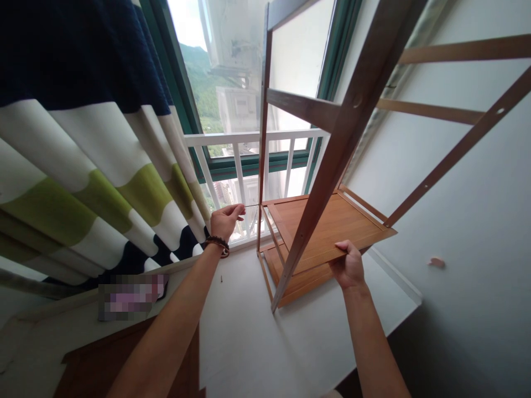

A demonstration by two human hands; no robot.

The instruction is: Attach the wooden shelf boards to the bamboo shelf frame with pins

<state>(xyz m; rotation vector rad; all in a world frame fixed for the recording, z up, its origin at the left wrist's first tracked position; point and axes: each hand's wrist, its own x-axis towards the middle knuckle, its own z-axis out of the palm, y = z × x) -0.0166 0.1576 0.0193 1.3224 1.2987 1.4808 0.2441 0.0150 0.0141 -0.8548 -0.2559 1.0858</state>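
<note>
Your right hand [349, 264] is clenched on the front edge of the upper shelf board [332, 221], thumb on top and fingers under it. Your left hand [226, 220] is raised beside the back post [263, 138], thumb and fingertips drawn into a pinch. A thin line runs from them towards the post, but I cannot tell whether you are holding anything. There is a beaded bracelet [218, 242] on that wrist.

The wooden rack [302, 108] stands on the white counter [249, 331], close against the window [207, 83] and near the wall [477, 221] on your right. The front post [332, 166] leans across your view between your two hands and cuts over the upper board. The white railing [232, 138] is just behind the back post, and the striped curtain [83, 166] hangs close on your left, its folds reaching down to the counter near your left forearm.

Counted: two shelf boards, the upper one in your grip and the lower shelf board [302, 283] just beneath it. Three posts show, the third post [456, 149] slanting on the right. Three cross rails show higher up. The railing has at least four upright bars showing.

One small dark speck [221, 278] lies on the counter below your left wrist. One blurred patch [133, 296] sits at the counter's left end, with a dark wood panel [124, 354] beneath it. One small pinkish mark [435, 262] is on the wall.
</note>
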